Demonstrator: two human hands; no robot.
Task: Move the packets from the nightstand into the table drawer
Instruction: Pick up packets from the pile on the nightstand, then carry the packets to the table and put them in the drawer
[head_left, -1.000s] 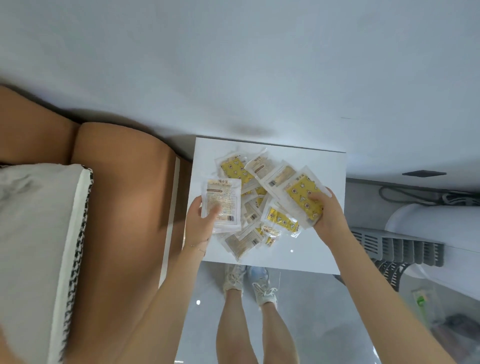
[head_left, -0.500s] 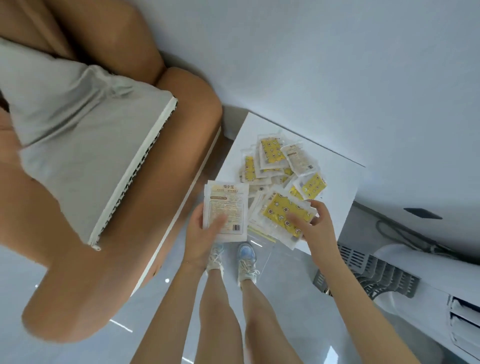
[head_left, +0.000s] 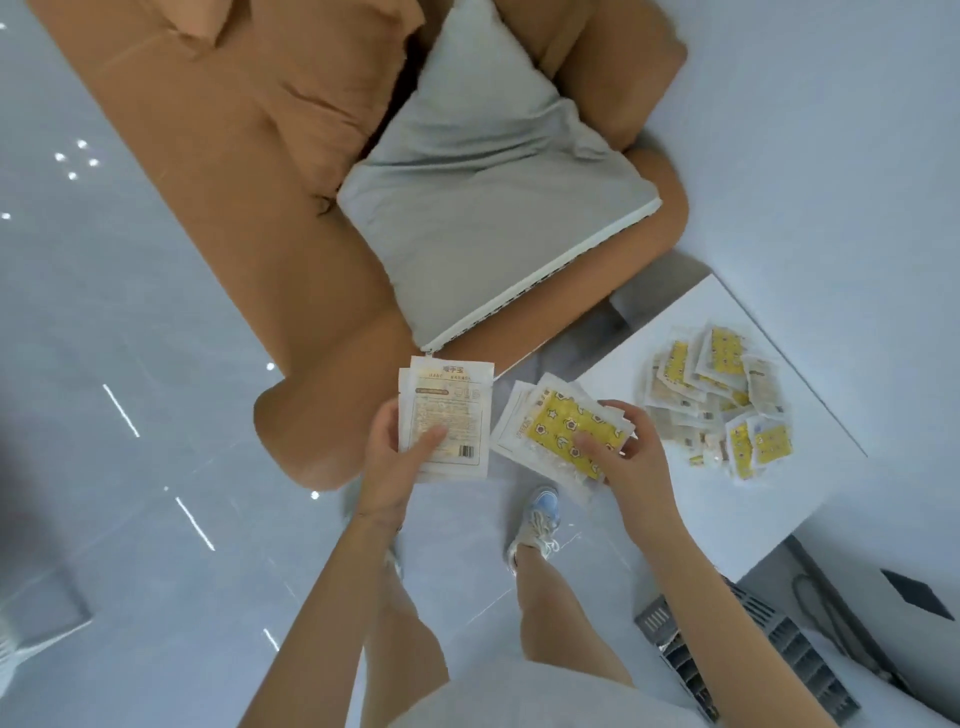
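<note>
My left hand (head_left: 396, 457) grips a small stack of white packets (head_left: 449, 415) with printed text and a barcode, thumb across the front. My right hand (head_left: 626, 457) holds a fanned bunch of packets (head_left: 563, 434) whose top one is yellow with a star pattern. Both bunches hang over the floor, left of the white nightstand (head_left: 737, 499). A heap of several yellow and white packets (head_left: 719, 397) still lies on the nightstand top. No table drawer is in view.
A tan sofa (head_left: 249, 171) with a grey cushion (head_left: 483, 182) runs across the top, its arm close beside my left hand. Glossy grey floor (head_left: 130, 467) spreads left. My legs and sneakers are below the hands. A grey vented appliance (head_left: 753, 654) sits at the lower right.
Both hands have lifted their packets off the nightstand and carried them left over the floor. The view has swung left, so the nightstand now sits at the right.
</note>
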